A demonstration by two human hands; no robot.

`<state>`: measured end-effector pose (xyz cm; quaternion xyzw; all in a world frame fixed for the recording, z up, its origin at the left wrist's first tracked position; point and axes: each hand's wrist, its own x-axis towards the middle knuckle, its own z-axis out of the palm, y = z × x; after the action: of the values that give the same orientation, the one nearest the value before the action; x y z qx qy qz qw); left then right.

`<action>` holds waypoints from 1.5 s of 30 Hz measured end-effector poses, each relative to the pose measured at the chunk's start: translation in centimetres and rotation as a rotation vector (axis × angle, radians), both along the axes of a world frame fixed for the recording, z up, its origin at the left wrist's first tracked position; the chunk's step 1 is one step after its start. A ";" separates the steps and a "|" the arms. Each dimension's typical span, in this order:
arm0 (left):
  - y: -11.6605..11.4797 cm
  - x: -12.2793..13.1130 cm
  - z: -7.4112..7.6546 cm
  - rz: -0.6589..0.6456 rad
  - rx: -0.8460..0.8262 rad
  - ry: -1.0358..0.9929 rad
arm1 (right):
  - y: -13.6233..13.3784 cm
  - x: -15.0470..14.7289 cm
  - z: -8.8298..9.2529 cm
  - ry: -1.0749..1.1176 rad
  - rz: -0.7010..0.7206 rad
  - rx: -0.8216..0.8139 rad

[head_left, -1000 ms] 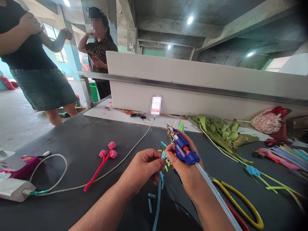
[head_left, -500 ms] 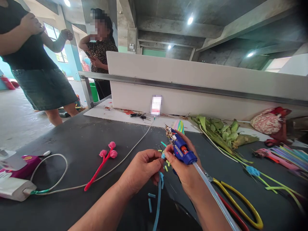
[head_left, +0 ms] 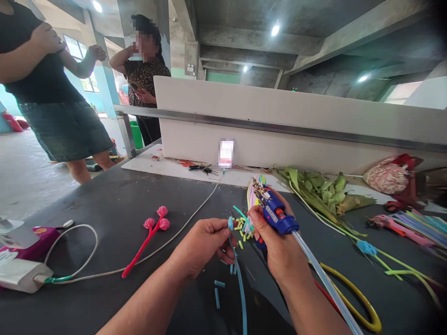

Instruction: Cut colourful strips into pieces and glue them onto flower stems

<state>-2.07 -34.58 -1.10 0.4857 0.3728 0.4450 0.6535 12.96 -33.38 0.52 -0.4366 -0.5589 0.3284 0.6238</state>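
Note:
My left hand (head_left: 206, 242) pinches a light blue fuzzy stem (head_left: 240, 288) near its small bunched top, with the stem's long end hanging toward me. To the right of it, my right hand (head_left: 275, 232) is wrapped round a blue glue gun (head_left: 275, 211), whose nozzle is covered in dried bits. A clear glue stick (head_left: 321, 274) runs out of the gun's rear. Short yellow-green pieces (head_left: 240, 225) lie on the table behind the hands, and short blue pieces (head_left: 217, 297) lie nearer to me.
A pink flower stem (head_left: 143, 246) and a white cable (head_left: 181, 230) lie at left, near a white charger (head_left: 23, 274). Yellow-handled scissors (head_left: 363, 298), green leaves (head_left: 324, 190) and fuzzy stems (head_left: 415, 228) are at right. A lit phone (head_left: 226, 153) leans on the board. Two people stand at back left.
My right hand has moved right with the glue gun, away from my left hand. My left hand has shifted slightly left, and the blue stem's hanging end has swung right.

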 end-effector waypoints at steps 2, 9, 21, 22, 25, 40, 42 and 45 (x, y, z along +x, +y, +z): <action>0.0 0.0 0.0 0.004 -0.002 0.001 | 0.1 0.1 0.0 -0.038 -0.030 0.007; -0.2 0.2 0.2 0.020 -0.039 0.000 | 0.0 -0.7 -0.1 -0.135 0.050 0.043; -0.2 -0.1 0.3 0.026 -0.007 0.187 | 0.3 0.1 0.1 -0.328 0.043 0.091; -0.2 -0.2 0.5 0.024 -0.010 0.181 | 0.3 0.2 0.1 -0.329 0.058 0.094; -0.3 -0.3 0.8 0.023 -0.020 0.152 | 0.3 0.3 0.1 -0.332 0.091 0.096; 0.5 -0.7 0.2 0.280 -0.048 -0.129 | 0.5 -0.2 -0.2 -0.056 0.158 -0.044; 0.3 -0.6 0.3 0.253 -0.059 -0.128 | 0.5 -0.4 -0.2 -0.085 0.145 -0.063; 0.1 -0.4 0.3 0.214 -0.062 -0.134 | 0.3 -0.5 -0.1 -0.106 0.135 -0.073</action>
<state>-2.47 -34.46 -0.85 0.3918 0.3915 0.5322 0.6403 12.43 -33.11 0.40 -0.4374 -0.6070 0.3661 0.5533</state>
